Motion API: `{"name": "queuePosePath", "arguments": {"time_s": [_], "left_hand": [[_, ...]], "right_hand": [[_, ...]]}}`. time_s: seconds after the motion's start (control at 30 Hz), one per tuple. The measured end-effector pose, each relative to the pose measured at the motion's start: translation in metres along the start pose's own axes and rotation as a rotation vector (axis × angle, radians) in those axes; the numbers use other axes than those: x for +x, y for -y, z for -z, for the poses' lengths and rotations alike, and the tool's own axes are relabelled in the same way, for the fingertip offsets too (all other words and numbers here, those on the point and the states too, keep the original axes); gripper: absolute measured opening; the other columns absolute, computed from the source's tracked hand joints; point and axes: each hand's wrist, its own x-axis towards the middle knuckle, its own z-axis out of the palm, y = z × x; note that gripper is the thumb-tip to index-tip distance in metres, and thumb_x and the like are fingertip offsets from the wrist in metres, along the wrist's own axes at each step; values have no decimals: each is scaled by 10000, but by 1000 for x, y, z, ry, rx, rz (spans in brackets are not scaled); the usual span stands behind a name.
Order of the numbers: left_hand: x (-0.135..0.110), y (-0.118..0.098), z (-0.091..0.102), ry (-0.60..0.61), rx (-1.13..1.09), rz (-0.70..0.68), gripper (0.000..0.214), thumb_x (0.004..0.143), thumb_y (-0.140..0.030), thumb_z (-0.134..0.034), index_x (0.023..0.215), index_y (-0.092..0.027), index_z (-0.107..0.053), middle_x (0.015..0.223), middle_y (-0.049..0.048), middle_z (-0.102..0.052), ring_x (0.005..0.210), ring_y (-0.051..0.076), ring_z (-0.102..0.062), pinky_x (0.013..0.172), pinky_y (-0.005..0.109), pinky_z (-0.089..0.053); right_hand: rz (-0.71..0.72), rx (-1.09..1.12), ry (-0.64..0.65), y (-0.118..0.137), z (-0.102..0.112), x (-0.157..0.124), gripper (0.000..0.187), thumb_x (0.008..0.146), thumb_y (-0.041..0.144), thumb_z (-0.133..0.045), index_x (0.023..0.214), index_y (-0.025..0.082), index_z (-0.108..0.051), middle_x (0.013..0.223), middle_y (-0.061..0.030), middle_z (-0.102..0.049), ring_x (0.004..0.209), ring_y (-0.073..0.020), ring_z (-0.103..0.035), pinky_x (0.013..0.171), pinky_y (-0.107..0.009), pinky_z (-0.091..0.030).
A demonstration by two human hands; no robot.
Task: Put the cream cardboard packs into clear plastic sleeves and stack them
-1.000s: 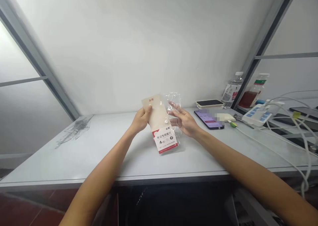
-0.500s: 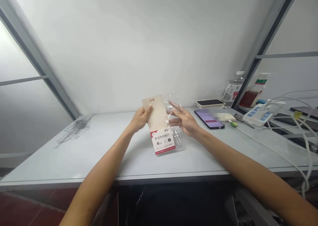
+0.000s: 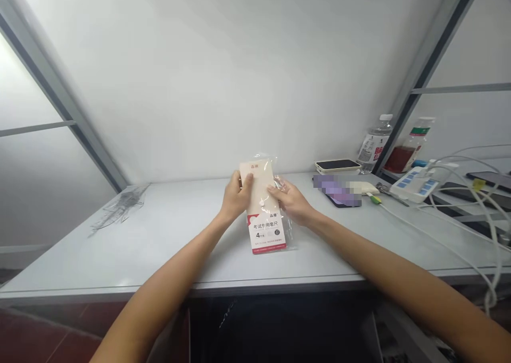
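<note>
Window frame: grey metal frame (image 3: pixel 51 102) running up the far left, with pale panes behind it.

Table: white table top (image 3: pixel 167 256), with a grey crumpled-looking patch (image 3: pixel 120 207) near its left side; too faint to tell what it is.

Left hand: left hand (image 3: pixel 237 198) closed on the left edge of the packet, thumb pressed on the front, gripping firmly.

Packet: clear plastic packet (image 3: pixel 261 203) of a ruler set, cream card inside, red-and-white label marked for exam use and 4 pieces. Stands nearly upright between both hands, low end at or just above the table top; cannot tell which.

Right hand: right hand (image 3: pixel 291 203) curled around the packet's right side, fingers (image 3: pixel 274 189) across the front, only slightly spread, holding the plastic.

Phones: cream-cased phone (image 3: pixel 337 165) lying by the wall; pixelated phone (image 3: pixel 343 199) just beside the right hand.

Bottles: clear water bottle (image 3: pixel 375 145) and bottle with reddish-brown liquid (image 3: pixel 405 158), standing by the frame.

Far right: white power strip (image 3: pixel 413 186), tangled white cables (image 3: pixel 485 219), dark phone (image 3: pixel 489 178).
</note>
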Motion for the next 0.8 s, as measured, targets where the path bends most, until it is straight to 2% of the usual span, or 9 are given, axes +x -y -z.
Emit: {"name": "queuePosePath", "arguments": {"time_s": [0.13,0.2,0.33,0.4,0.47,0.63,0.8], "left_hand": [[-3,-1,-3,11,-102,109,438,787,-570,-449,1058,-227,-414,609,-44,-535,464,99,-487,414,210,-356],[-2,-5,-1,126,-176,178,456,779,-558,-471,1075,-213,-445,590,-43,-523,443,97,-480,403,215,-364],[1,-8,3,474,-274,221,383,741,-498,-560,848,-133,-602,683,34,-595,604,122,-568,535,241,-453],[1,-7,4,514,-285,235,357,714,-474,-601,797,-127,-624,711,51,-620,632,130,-586,578,253,-464],[1,-6,4,462,-277,259,330,688,-450,-635,770,-131,-632,691,44,-624,609,126,-586,582,261,-466],[3,-5,4,213,-277,278,291,587,-380,-723,612,-131,-573,579,-4,-569,540,112,-557,543,262,-449],[4,-5,4,97,-240,221,343,536,-364,-756,554,-146,-492,554,-31,-515,509,91,-524,483,225,-412]], "right_hand": [[59,38,-42,0,-8,-2,394,722,365,-652,1074,244,-524,1007,-50,-651,832,-222,-639,696,-363,-540],[57,56,-132,4,-5,-1,372,702,340,-672,1033,242,-534,998,-46,-651,822,-225,-642,685,-366,-542],[64,107,-264,12,8,3,388,687,295,-687,1041,260,-532,964,-25,-655,850,-216,-638,678,-338,-540],[66,120,-252,15,12,4,393,693,287,-680,1055,265,-530,967,-19,-657,859,-208,-635,685,-329,-537],[36,122,-198,15,12,4,379,703,291,-669,1056,245,-538,967,-30,-661,847,-210,-636,699,-339,-532],[-48,109,-49,7,7,3,330,706,298,-668,1001,169,-596,1012,-84,-664,889,-230,-629,769,-357,-501],[-64,-22,43,1,10,5,298,716,343,-664,961,174,-656,937,-73,-688,832,-225,-636,744,-358,-488]]}}
